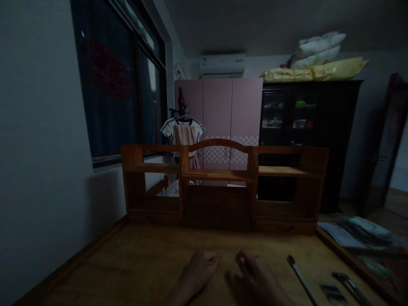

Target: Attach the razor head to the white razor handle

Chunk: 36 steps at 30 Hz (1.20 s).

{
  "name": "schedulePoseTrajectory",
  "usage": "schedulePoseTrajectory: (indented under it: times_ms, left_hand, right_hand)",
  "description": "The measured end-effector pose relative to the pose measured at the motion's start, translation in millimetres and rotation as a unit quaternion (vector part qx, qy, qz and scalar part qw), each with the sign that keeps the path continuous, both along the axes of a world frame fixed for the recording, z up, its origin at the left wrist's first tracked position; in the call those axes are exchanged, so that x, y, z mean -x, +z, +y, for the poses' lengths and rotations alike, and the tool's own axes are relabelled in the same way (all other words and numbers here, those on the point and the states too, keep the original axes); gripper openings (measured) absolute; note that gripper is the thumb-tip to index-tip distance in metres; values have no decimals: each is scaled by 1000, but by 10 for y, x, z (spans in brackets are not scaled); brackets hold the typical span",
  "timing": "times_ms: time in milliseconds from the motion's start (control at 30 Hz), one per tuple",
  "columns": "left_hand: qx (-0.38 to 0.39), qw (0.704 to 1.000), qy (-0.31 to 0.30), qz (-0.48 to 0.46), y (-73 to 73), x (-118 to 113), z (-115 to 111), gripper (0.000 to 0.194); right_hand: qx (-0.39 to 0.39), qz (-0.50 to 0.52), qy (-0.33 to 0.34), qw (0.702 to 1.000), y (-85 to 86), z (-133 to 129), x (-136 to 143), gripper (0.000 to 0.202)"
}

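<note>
Facing each other over the wooden desk [134, 259], the left hand [200, 268] and right hand [257, 271] are held loosely curled; whether anything is gripped cannot be told.

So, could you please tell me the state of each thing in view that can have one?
Left hand: curled, apparently empty
Right hand: curled, apparently empty
Pink wardrobe doors: shut
Black glass-fronted cabinet doors: shut
Brown wooden shelf drawers: shut
White and pink garment: hanging
Dark door: apparently open
</note>
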<state>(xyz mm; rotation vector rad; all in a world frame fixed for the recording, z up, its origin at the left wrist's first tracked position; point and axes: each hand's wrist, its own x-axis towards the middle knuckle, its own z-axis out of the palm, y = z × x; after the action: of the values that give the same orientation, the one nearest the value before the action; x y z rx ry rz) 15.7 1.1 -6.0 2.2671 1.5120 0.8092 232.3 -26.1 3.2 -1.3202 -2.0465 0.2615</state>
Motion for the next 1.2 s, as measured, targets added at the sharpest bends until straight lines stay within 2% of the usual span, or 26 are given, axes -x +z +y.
schedulePoseTrajectory:
  times_ms: [167, 333, 467, 667, 867, 1200]
  left_hand:
    - [8, 1000, -26, 7, 61, 10, -44, 43]
    - [7, 998, -58, 21, 14, 18, -24, 37]
    - [7, 996, -77, 33, -50, 49, 26, 45]
    - [-4, 995, -92, 33, -90, 71, 44, 52]
    - [4, 994, -103, 24, -125, 81, 86, 60]
    - [11, 996, -80, 23, -55, 66, 4, 61]
  right_hand:
    - [73, -14, -2, 997, -36, 16, 36, 23]
    - [88, -21, 18, 996, -81, -1, 55, 21]
    - [93, -22, 46, 994, -57, -41, 84, 22]
    - [77, -54, 40, 995, -45, -77, 119, 23]
    - [101, -66, 45, 992, -7, -103, 107, 27]
    - [71, -105, 52, 991, -52, -82, 109, 30]
